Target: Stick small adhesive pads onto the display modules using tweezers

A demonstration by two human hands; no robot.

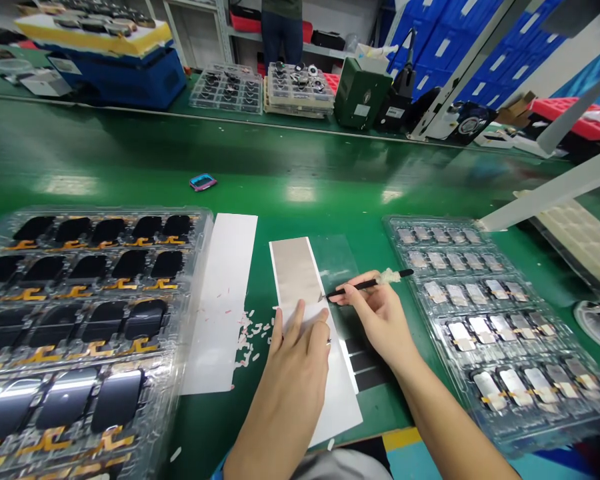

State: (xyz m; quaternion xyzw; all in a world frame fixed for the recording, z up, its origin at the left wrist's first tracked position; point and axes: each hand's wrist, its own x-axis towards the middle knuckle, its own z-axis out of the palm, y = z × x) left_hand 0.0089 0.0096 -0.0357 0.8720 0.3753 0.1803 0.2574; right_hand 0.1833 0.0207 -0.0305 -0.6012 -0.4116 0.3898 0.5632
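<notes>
My left hand (297, 350) lies flat, fingers stretched out, pressing down a long white and grey backing sheet (296, 270) on the green bench. My right hand (375, 313) pinches black tweezers (367, 285) wrapped in white tape at the back end. Their tip touches the sheet's right edge just above my left fingers. A second white sheet (225, 293) lies to the left, with small pink and white peeled scraps (253, 333) scattered between the two sheets.
A clear tray of black screen parts with orange flex cables (80, 320) fills the left. A clear tray of small silver parts (485, 320) sits on the right. A small blue-pink part (203, 181) lies mid-bench. More trays, a green box and a standing person are at the back.
</notes>
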